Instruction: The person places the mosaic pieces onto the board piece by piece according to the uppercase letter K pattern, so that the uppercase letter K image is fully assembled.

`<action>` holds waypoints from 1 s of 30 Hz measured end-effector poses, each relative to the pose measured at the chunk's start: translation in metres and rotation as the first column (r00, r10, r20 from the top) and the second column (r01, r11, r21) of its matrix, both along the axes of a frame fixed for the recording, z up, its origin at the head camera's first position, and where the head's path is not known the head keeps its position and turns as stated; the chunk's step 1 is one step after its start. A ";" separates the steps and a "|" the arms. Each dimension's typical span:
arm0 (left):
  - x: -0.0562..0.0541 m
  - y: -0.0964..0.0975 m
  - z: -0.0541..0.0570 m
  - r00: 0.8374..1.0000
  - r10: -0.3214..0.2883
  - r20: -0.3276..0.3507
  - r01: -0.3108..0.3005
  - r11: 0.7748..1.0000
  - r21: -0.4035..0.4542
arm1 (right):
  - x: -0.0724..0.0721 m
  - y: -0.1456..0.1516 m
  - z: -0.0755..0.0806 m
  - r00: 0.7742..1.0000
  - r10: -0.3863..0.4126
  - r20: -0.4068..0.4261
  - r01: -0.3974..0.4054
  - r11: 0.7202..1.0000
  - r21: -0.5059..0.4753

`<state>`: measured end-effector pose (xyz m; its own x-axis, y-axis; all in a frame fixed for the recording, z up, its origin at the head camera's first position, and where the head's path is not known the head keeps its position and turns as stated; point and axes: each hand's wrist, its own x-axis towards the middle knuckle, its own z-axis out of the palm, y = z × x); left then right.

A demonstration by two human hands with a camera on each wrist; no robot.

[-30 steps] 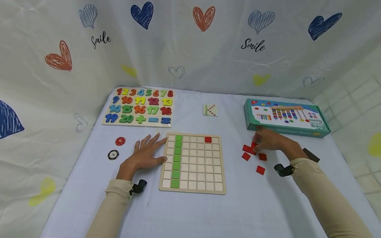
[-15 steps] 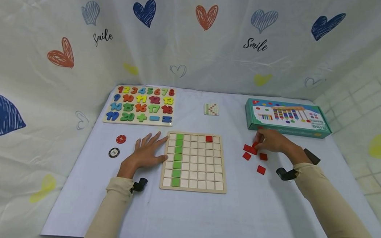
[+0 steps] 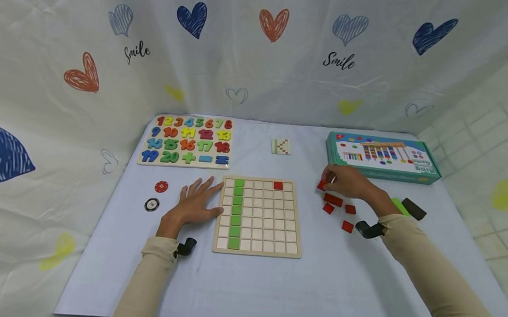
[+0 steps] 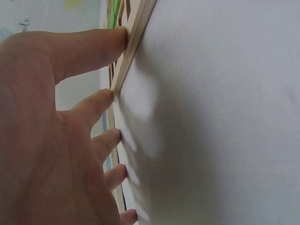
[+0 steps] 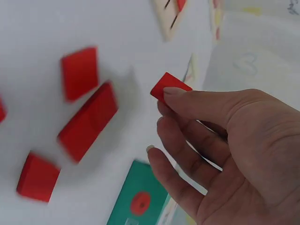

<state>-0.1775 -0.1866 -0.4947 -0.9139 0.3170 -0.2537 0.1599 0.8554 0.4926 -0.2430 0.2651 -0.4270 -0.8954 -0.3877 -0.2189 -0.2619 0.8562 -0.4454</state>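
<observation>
Two hands (image 3: pixel 191 207) (image 3: pixel 347 181) — right pinching red tile (image 5: pixel 162 83).

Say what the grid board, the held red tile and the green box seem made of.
Grid board: likely wood, matte; its edge is pale tan with lines along it. Red tile: painted wood or plastic, smooth, evenly red; can't tell. Green box: probably printed cardboard; graphics cover its flat top.

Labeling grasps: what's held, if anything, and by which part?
Right hand pinches a red tile at its palm-side edge; left hand only touches the wooden grid board.
</observation>
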 end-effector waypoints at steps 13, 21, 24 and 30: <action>0.000 -0.001 -0.001 1.000 -0.010 -0.005 0.010 1.000 -0.006 | 0.000 -0.088 -0.009 0.991 0.127 -0.050 -0.136 0.956 -0.261; 0.000 0.000 -0.002 1.000 -0.012 -0.006 0.012 1.000 0.006 | -0.004 -0.120 -0.034 0.987 0.157 -0.029 -0.159 0.951 -0.265; -0.001 0.000 -0.004 1.000 -0.010 -0.004 0.010 1.000 0.001 | -0.006 -0.123 -0.037 0.985 0.173 -0.019 -0.173 0.956 -0.236; -0.001 0.000 -0.005 1.000 -0.007 0.003 0.007 1.000 -0.011 | -0.006 -0.123 -0.037 0.983 0.181 0.011 -0.175 0.960 -0.219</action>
